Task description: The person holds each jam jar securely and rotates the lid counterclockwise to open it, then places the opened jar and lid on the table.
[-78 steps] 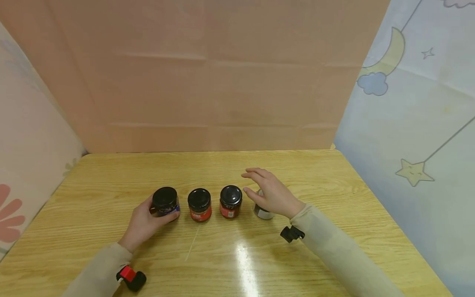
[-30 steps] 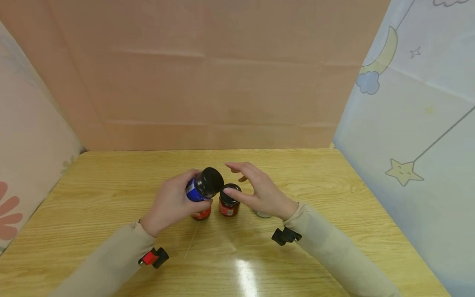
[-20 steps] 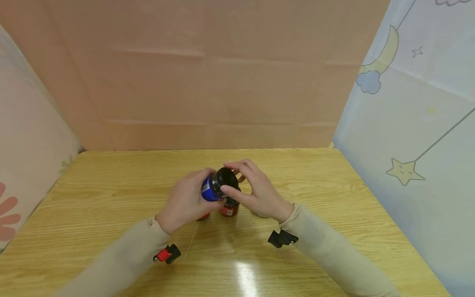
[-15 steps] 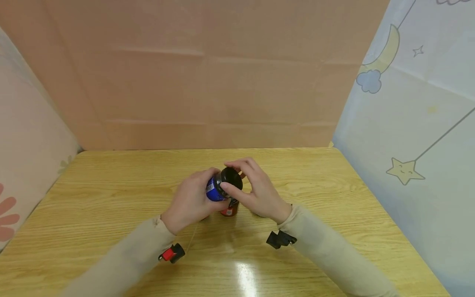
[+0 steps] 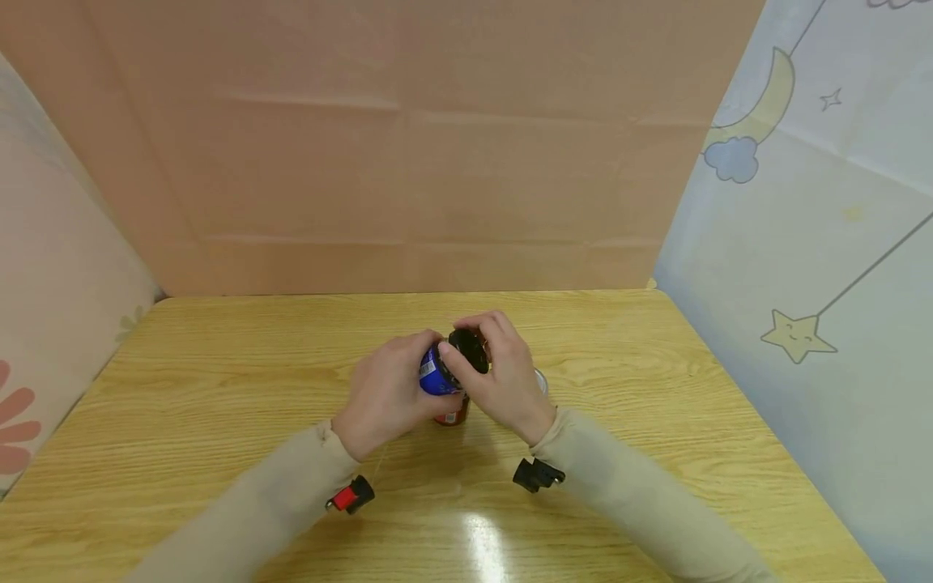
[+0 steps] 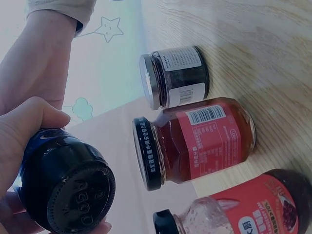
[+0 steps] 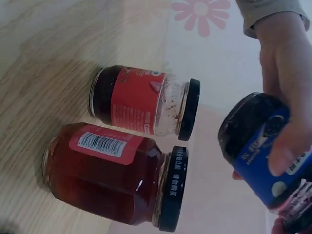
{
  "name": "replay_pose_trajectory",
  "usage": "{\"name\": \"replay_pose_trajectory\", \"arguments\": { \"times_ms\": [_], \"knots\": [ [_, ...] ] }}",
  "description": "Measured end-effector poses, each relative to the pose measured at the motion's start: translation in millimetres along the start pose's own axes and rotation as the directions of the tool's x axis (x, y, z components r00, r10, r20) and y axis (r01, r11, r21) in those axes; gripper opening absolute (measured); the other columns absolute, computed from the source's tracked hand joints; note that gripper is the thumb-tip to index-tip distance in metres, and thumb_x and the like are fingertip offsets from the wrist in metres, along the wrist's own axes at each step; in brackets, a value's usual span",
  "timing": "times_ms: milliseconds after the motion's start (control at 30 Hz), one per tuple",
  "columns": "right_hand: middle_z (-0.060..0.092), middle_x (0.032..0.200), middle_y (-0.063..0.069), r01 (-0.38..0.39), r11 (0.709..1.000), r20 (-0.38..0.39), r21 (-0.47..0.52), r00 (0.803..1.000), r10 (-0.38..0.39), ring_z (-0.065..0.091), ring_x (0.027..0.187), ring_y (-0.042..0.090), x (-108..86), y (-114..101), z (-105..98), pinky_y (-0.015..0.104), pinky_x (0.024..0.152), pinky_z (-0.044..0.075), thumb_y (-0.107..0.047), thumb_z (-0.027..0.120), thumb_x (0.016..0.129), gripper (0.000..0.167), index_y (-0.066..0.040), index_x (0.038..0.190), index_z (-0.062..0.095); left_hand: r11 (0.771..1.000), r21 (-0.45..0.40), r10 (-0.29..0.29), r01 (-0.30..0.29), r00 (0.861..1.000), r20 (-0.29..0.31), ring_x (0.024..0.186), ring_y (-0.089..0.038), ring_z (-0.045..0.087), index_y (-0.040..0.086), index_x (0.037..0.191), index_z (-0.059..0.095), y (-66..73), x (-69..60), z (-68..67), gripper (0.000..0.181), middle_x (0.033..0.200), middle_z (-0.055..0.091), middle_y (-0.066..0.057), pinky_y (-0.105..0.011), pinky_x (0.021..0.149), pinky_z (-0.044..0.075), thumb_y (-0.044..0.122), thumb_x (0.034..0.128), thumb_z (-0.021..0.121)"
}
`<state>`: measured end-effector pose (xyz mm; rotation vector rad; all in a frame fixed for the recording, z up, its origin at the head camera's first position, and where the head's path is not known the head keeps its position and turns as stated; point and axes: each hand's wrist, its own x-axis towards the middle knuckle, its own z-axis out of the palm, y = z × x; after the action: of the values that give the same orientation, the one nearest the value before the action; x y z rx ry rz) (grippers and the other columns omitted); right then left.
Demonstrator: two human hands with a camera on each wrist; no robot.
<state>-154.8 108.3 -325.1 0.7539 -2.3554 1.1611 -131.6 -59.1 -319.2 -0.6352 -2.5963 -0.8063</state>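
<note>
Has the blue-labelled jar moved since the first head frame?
Yes. In the head view, the blue-labelled jar has shifted right, away from the back-left corner of the wooden table; the left hand now holds it tilted.

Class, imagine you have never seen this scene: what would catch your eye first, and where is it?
First, the blue-labelled jar, tilted above the wooden table, its body in the left hand and its black lid in the right hand. Next, three more jars standing below in a row. Then the yellow star on the wall at the head view's right.
</note>
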Motion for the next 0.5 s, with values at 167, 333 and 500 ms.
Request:
{"name": "replay_pose_trajectory", "arguments": {
  "times_ms": [167, 333, 500],
  "knots": [
    [0.057, 0.091, 0.0, -0.033, 0.999, -0.052, -0.025, 0.998, 0.032, 0.046, 0.07, 0.014, 1.0, 1.0, 0.9, 0.027, 0.059, 0.042, -0.042, 0.059, 0.089, 0.031, -0.012, 0.097, 0.063, 1.0, 0.029, -0.007, 0.007, 1.0, 0.002, 0.074, -0.016, 0.066, 0.011, 0.105, 0.062, 3.3, -0.6, 0.8, 0.051, 0.088, 0.069, -0.002, -0.031, 0.061, 0.055, 0.035, 0.067, 0.085],
    [0.055, 0.08, 0.001, -0.047, 0.999, -0.054, -0.008, 0.997, 0.047, 0.046, 0.061, 0.015, 2.0, 1.0, 0.5, 0.025, 0.051, 0.042, -0.038, 0.061, 0.087, 0.027, -0.01, 0.089, 0.061, 0.998, 0.064, -0.007, 0.005, 1.0, 0.016, 0.068, -0.014, 0.063, 0.01, 0.101, 0.061, 4.9, -0.9, 2.9, 0.048, 0.082, 0.066, -0.001, -0.026, 0.055, 0.052, 0.037, 0.0675, 0.082],
    [0.053, 0.074, 0.002, 0.012, 1.0, -0.099, 0.024, 0.995, -0.01, 0.046, 0.062, 0.011, 2.0, 2.3, 2.2, 0.024, 0.051, 0.042, -0.033, 0.061, 0.083, 0.024, -0.009, 0.08, 0.058, 0.997, 0.059, 0.055, -0.057, 0.998, 0.033, 0.056, -0.007, 0.055, 0.01, 0.094, 0.059, 3.7, -0.2, 4.7, 0.04, 0.073, 0.061, 0.003, -0.019, 0.048, 0.044, 0.033, 0.0667, 0.078]
  ]
}}
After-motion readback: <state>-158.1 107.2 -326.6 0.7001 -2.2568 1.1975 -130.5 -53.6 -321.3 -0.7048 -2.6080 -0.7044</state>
